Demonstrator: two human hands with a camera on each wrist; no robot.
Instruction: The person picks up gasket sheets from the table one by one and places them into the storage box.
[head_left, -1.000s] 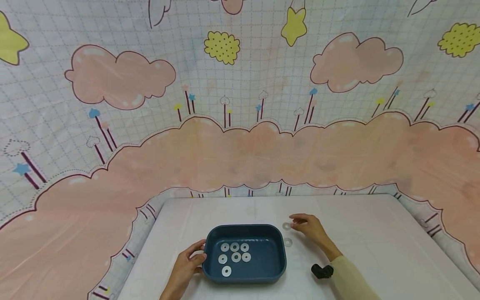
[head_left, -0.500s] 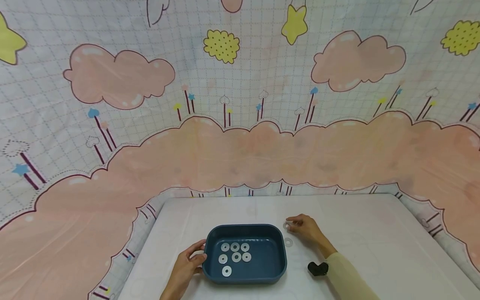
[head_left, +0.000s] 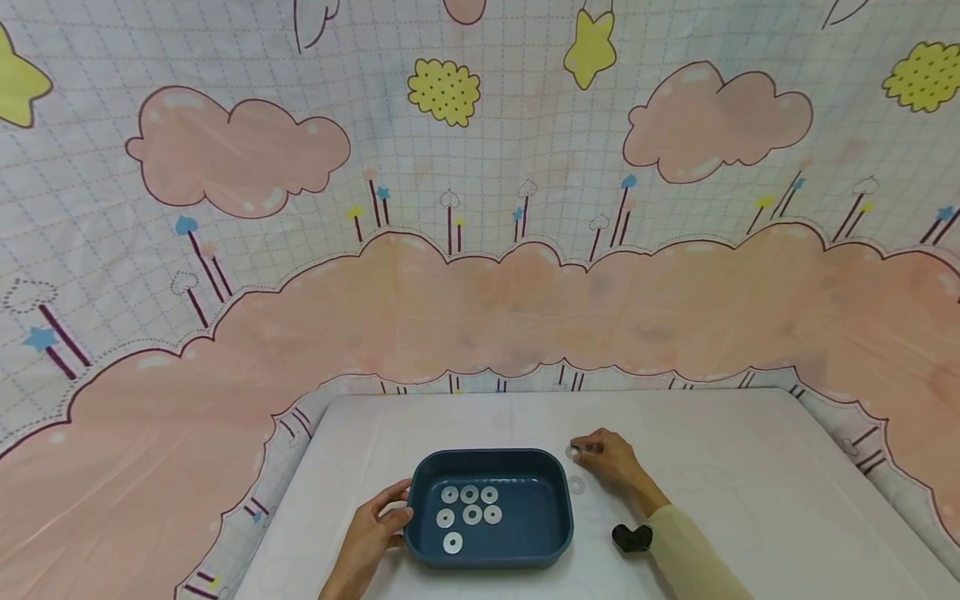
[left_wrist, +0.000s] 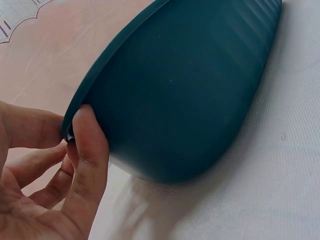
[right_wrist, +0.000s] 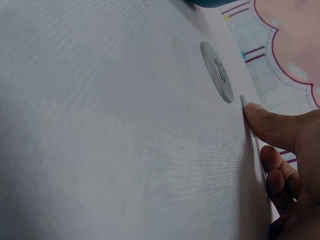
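Note:
A dark blue rectangular tray (head_left: 528, 525) stands on the white-covered table, holding several flat metal washers (head_left: 472, 514) in loose rows on its left half. My left hand (head_left: 367, 525) pinches the tray's left rim; in the left wrist view the thumb (left_wrist: 90, 145) lies against the outer wall. Beyond the tray's right side, my right hand (head_left: 611, 458) pinches at the edge of a washer (head_left: 573, 452) on the table. The right wrist view has the thumb tip on this washer (right_wrist: 244, 102), with the index fingertip hidden. Another washer (right_wrist: 217, 72) lies flat, nearer the tray.
A black wrist-worn device (head_left: 632, 538) sits at the right sleeve (head_left: 693, 550). Behind the table (head_left: 750, 467) hangs a cloth backdrop (head_left: 480, 308) printed with clouds and stars. The tray's right half shows bare bottom.
My right hand has moved slightly left onto the far washer, its thumb and fingers closing at it. The left hand and the tray have stayed in place.

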